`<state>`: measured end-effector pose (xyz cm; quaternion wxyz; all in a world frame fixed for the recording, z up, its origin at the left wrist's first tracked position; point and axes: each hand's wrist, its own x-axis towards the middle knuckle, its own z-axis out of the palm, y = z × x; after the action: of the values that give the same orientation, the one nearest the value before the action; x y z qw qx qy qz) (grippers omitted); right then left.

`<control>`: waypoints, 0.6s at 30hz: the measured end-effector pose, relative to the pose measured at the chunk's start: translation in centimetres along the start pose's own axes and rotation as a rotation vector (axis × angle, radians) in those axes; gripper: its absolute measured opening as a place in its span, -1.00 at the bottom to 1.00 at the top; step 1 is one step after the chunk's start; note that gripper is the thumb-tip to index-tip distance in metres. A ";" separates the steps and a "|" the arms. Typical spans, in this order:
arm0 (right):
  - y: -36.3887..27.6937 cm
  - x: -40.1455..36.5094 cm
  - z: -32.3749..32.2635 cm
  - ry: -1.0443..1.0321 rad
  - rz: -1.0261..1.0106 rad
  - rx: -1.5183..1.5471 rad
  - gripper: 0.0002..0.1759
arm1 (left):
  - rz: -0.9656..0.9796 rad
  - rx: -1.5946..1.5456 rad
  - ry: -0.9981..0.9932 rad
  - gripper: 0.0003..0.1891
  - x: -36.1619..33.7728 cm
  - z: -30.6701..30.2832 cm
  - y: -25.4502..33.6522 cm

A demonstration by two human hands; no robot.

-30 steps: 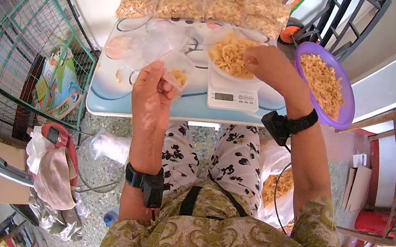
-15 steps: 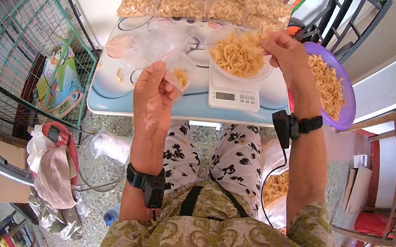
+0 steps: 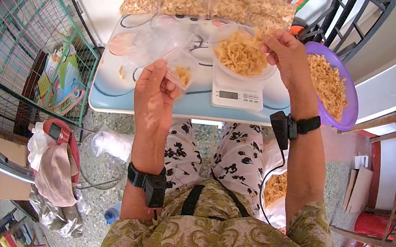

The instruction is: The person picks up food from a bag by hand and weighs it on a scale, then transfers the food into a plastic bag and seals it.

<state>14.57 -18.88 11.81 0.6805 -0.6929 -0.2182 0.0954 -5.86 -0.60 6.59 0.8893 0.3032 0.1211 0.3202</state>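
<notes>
My left hand [image 3: 156, 87] pinches the edge of a small clear plastic bag [image 3: 183, 75] with a few yellow pieces in it. My right hand [image 3: 285, 54] is closed at the right rim of a bowl, with yellowish dried pieces [image 3: 261, 35] at its fingertips. The clear bowl [image 3: 269, 74] holds a heap of dried yellow pieces [image 3: 241, 55] and rests on a white digital scale [image 3: 237, 97]. Empty clear bags [image 3: 158, 33] lie on the table beyond my left hand.
Filled bags [image 3: 184, 3] are stacked at the back of the table [image 3: 112, 101]. A purple basin [image 3: 353, 99] of dried pieces stands at the right. On the left are a green wire cage [image 3: 8, 39] and a red stool with cloth [image 3: 57, 168].
Both hands stay nearly where they were. The view has shifted slightly, and my right hand sits a little closer around the pieces at the bowl's rim.
</notes>
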 end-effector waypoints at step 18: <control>-2.1 -1.4 1.2 -0.146 0.122 0.375 -0.81 | 0.005 0.020 0.031 -0.86 -0.2 0.6 -0.2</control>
<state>12.45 -18.44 13.57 0.7728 -0.5575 -0.2029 0.2252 -5.63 -1.12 6.98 0.8835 0.3074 0.1372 0.3258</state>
